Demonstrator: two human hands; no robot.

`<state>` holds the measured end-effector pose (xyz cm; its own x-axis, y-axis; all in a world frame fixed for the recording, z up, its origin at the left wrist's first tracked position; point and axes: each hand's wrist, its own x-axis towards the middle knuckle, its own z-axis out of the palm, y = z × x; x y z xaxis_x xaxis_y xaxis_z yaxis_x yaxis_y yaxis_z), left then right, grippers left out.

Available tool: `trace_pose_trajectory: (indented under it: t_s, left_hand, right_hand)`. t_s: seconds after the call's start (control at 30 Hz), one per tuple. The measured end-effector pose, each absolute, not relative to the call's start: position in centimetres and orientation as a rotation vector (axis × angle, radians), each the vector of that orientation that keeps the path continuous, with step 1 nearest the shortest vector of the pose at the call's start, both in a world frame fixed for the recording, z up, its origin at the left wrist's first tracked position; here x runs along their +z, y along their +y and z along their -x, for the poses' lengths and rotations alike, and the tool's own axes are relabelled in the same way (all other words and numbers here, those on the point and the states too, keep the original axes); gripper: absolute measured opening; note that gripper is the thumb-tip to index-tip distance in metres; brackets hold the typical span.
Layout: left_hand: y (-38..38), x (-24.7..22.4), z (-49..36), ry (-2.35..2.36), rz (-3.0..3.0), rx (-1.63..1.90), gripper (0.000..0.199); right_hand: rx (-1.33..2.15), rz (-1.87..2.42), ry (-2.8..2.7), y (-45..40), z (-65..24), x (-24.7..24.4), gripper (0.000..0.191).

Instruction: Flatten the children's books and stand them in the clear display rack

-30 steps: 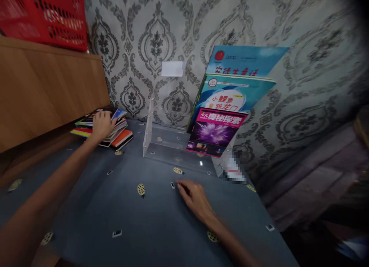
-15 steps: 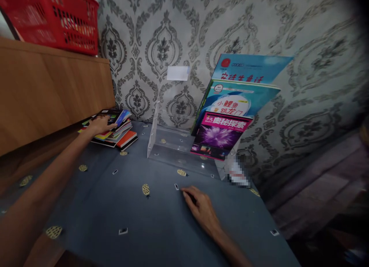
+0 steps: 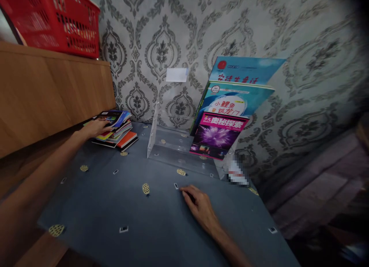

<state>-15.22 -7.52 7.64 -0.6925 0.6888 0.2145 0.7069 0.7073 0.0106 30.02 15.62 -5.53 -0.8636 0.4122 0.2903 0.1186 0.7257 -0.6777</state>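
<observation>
My left hand (image 3: 97, 128) rests at the left side of a stack of books (image 3: 122, 132), on or beside the black-covered top one; its fingers are partly hidden, so its grip is unclear. Resting on the blue cloth, my right hand (image 3: 198, 205) is loosely curled, thumb and forefinger tips together, with nothing visible in it. Beyond it stands a clear acrylic rack (image 3: 184, 161). At the rack's right end, a magenta and purple book (image 3: 216, 136) leans in front of a teal book (image 3: 242, 97) and a blue book (image 3: 248, 69).
A red basket (image 3: 77, 28) sits on a wooden cabinet (image 3: 57, 86) at the left. The patterned blue tablecloth (image 3: 115, 205) covers the table. Behind the rack is a patterned wall with a white label (image 3: 176, 75). A blurred-out white item (image 3: 238, 174) lies by the rack's right end.
My left hand has shifted slightly left and down from the top of the stack towards its left side. My right hand stays nearly where it was. The view has moved slightly.
</observation>
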Motion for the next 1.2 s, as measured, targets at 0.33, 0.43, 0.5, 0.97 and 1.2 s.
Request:
trace_pose_trajectory:
  t_s: [0.33, 0.43, 0.5, 0.97, 1.2]
  left_hand:
    - [-8.6, 7.2, 10.4, -2.650, 0.903, 0.001, 0.050]
    - [-8.4, 6.3, 8.0, -2.615, 0.919, -0.007, 0.050]
    - [-8.1, 5.8, 6.2, -2.591, 0.925, -0.009, 0.049]
    - [-7.2, -1.0, -9.6, -2.373, 1.659, 0.222, 0.028]
    - [-8.1, -3.4, -15.5, -2.027, 1.833, 0.064, 0.024]
  right_hand:
    - [0.953, 0.395, -2.507, 15.6, -29.9, -5.3, 0.037]
    - [0.929, 0.409, -2.510, 15.6, -30.0, -5.4, 0.038]
    - [0.917, 0.400, -2.511, 15.5, -30.0, -5.4, 0.038]
    - [0.915, 0.404, -2.544, 15.7, -30.1, -6.1, 0.036]
    - [0.898, 0.372, -2.546, 15.4, -30.1, -5.8, 0.032]
